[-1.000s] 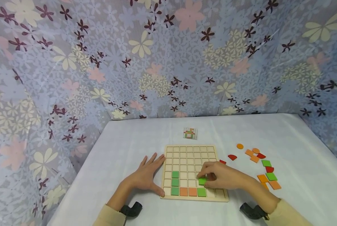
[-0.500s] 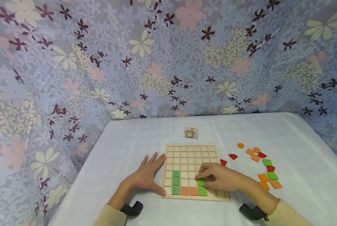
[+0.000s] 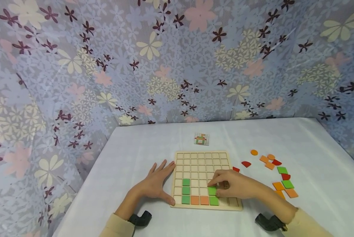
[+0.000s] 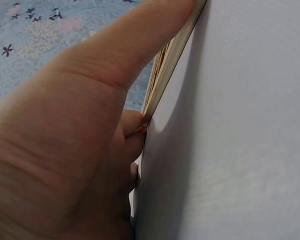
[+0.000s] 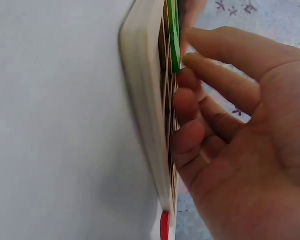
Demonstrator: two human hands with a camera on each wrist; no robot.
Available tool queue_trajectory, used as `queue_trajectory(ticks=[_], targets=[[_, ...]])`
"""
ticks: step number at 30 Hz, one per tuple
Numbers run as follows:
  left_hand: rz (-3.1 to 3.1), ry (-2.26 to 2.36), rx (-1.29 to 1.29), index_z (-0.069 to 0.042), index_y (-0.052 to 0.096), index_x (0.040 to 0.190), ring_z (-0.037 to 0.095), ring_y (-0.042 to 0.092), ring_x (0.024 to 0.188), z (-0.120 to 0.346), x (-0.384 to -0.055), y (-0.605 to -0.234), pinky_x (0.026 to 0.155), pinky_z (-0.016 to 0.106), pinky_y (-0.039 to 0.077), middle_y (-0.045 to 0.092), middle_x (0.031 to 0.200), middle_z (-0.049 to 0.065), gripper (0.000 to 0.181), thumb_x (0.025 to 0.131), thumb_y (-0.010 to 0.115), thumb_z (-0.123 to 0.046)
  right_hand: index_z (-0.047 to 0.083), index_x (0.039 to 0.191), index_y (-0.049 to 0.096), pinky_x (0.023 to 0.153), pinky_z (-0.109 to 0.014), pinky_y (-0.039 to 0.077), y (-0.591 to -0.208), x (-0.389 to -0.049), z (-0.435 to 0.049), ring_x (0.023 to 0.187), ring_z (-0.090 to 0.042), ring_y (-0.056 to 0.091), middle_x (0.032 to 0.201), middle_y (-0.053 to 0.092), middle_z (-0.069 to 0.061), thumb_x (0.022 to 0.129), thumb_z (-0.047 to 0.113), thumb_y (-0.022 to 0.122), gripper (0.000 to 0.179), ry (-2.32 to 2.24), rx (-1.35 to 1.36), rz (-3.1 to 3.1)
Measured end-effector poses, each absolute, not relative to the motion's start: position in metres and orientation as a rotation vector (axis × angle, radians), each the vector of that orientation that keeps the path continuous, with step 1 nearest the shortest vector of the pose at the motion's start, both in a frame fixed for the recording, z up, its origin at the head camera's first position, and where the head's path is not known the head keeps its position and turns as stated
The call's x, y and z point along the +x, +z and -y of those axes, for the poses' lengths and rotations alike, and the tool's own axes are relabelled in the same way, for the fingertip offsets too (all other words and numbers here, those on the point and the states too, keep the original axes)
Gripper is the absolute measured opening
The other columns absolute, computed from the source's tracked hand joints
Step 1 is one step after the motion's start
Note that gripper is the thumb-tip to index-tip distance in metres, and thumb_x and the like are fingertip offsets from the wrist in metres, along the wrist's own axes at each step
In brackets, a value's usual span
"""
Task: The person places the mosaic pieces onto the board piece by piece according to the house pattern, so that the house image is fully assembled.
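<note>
My right hand [image 3: 234,185] pinches a green square tile [image 3: 212,190] between thumb and curled fingers, over the lower right part of a wooden grid board [image 3: 198,168]. In the right wrist view the other fingers [image 5: 188,136] curl against the board's face. Just below that tile, a light green tile [image 3: 214,200] lies in the bottom row, with two orange tiles [image 3: 199,200] to its left. A column of darker green tiles [image 3: 186,190] stands on the left side. My left hand [image 3: 154,185] rests spread along the board's left edge, its thumb at the near corner.
Loose orange, red and green pieces [image 3: 279,186] lie on the white cloth to the right of the board. A red piece [image 3: 236,169] sits by the board's right edge. Beyond the board lies a small pattern card [image 3: 201,139]. A floral curtain [image 3: 177,65] hangs behind.
The green tile in my right hand has shifted slightly left on the board and lines up with the light green tile below it. My left hand has stayed on the edge.
</note>
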State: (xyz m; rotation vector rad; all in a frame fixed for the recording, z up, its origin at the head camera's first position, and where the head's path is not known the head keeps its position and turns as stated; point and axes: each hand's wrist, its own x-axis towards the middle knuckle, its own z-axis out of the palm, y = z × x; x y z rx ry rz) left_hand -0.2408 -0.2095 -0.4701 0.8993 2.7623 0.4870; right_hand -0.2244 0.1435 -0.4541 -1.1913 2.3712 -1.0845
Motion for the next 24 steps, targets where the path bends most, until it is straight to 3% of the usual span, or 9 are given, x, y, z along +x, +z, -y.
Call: queue_trajectory(ticks=[7, 24], targets=[[-2.76, 0.48, 0.886, -0.018, 0.014, 0.156, 0.022, -0.002, 0.146, 0.209, -0.24, -0.47, 0.113, 0.05, -0.007, 0.01, 0.16, -0.006, 0.137, 0.049, 0.067, -0.086, 0.018, 0.118, 0.07, 0.059, -0.024, 0.048, -0.449, -0.227, -0.164, 0.071, -0.013, 0.053, 0.098, 0.062, 0.002, 0.091, 0.016, 0.068, 0.027, -1.137, -1.127, -2.386], [-2.762, 0.466, 0.895, -0.018, 0.013, 0.156, 0.023, -0.002, 0.146, 0.209, -0.24, -0.468, 0.113, 0.05, -0.007, 0.01, 0.16, -0.006, 0.137, 0.05, 0.068, -0.085, 0.021, 0.118, 0.068, 0.059, -0.024, 0.047, -0.45, -0.224, -0.214, 0.074, -0.012, 0.053, 0.097, 0.063, 0.005, 0.089, 0.019, 0.07, 0.029, -1.088, -0.901, -2.548]])
